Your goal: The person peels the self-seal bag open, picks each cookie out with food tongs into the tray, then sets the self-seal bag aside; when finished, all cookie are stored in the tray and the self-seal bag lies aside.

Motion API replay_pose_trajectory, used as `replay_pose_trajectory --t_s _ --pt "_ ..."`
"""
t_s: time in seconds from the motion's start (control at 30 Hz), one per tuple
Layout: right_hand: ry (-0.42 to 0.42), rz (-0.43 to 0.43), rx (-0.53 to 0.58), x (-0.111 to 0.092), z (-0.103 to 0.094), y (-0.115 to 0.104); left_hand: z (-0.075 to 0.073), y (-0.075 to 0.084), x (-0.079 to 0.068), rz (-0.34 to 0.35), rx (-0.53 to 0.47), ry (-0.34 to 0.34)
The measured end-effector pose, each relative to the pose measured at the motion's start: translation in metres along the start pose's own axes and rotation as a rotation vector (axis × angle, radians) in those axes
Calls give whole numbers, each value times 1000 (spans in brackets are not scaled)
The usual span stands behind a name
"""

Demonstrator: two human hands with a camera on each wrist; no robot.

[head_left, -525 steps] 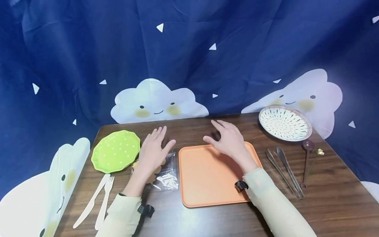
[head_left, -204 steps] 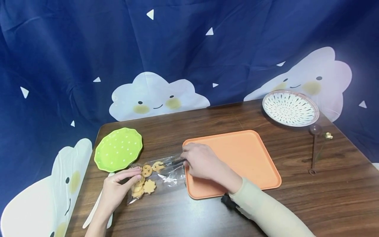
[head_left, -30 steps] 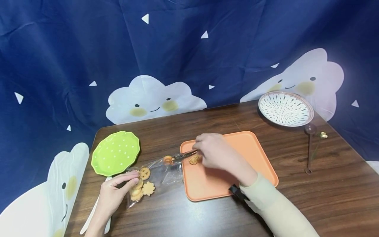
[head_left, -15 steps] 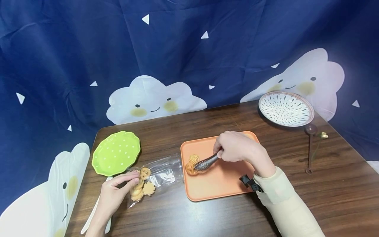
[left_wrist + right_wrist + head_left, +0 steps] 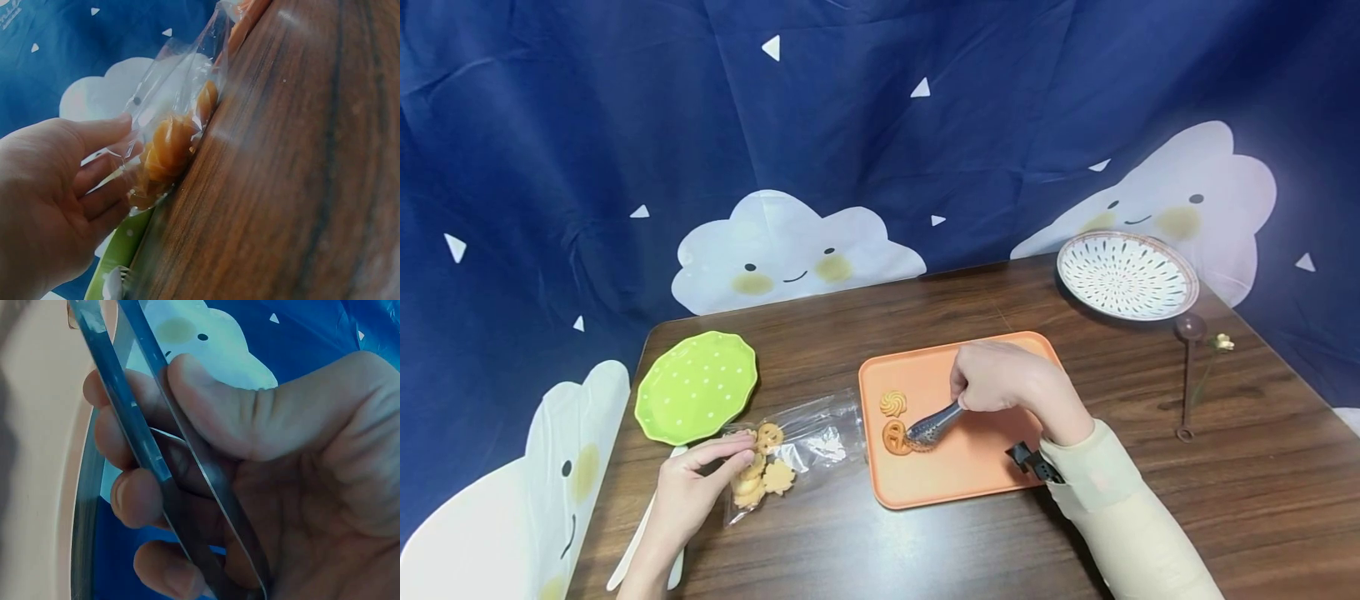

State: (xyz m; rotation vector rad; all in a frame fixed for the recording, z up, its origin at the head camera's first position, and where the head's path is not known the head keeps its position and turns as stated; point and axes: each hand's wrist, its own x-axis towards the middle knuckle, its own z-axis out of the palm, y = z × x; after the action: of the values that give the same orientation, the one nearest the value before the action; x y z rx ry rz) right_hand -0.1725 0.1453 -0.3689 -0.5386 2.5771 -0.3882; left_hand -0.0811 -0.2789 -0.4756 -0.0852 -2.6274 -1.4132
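Observation:
My right hand (image 5: 1011,379) holds metal tongs (image 5: 934,423), its thumb and fingers on the two arms (image 5: 115,387) in the right wrist view. The tongs' tips touch the right side of a pretzel-shaped cookie (image 5: 895,437) on the orange tray (image 5: 925,487). Just behind it lies a swirl cookie (image 5: 892,404). My left hand (image 5: 688,487) pinches the closed end of a clear plastic bag (image 5: 820,433) between thumb and fingers. Several cookies (image 5: 169,147) are inside the bag, whose mouth reaches the tray's left edge.
A green dotted plate (image 5: 696,387) stands back left, with a white knife (image 5: 638,533) and fork (image 5: 676,571) in front, partly behind the left forearm. Back right are a patterned bowl (image 5: 1127,275), a brown spoon (image 5: 1189,375) and a small flower (image 5: 1223,342).
The tongs carried the pretzel-shaped cookie right, out of the bag's mouth and onto the tray. Much earlier both hands were empty and the tongs lay right of the tray. Lately the left hand has stayed put.

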Motion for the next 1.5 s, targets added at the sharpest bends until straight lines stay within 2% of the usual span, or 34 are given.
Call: replay_pose_trajectory --t_s 0.33,0.57,0.67,0.77,0.87,0.97,1.13,1.3,1.5 --pt "-53 21 28 -6 -5 -3 0 1 0 5 -3 -12" --pt "-17 25 10 -14 -9 -5 0 1 0 8 -14 -16" --pt "28 -28 15 -13 -9 -7 0 0 0 16 -13 -20" --pt "108 -136 -7 -9 -5 -11 0 -1 0 28 -13 -29" --pt "207 -259 -63 1 4 -19 0 -2 0 28 -17 -37" --pt "284 -330 -116 12 17 -30 0 -4 0 21 -16 -40" --pt "321 -401 -155 25 40 -52 0 -4 1 8 -21 -36" --pt "331 -466 -210 28 56 -71 0 -4 2 6 -16 -22" --pt "333 -480 -253 30 72 -88 1 -3 1 -4 -24 -29"
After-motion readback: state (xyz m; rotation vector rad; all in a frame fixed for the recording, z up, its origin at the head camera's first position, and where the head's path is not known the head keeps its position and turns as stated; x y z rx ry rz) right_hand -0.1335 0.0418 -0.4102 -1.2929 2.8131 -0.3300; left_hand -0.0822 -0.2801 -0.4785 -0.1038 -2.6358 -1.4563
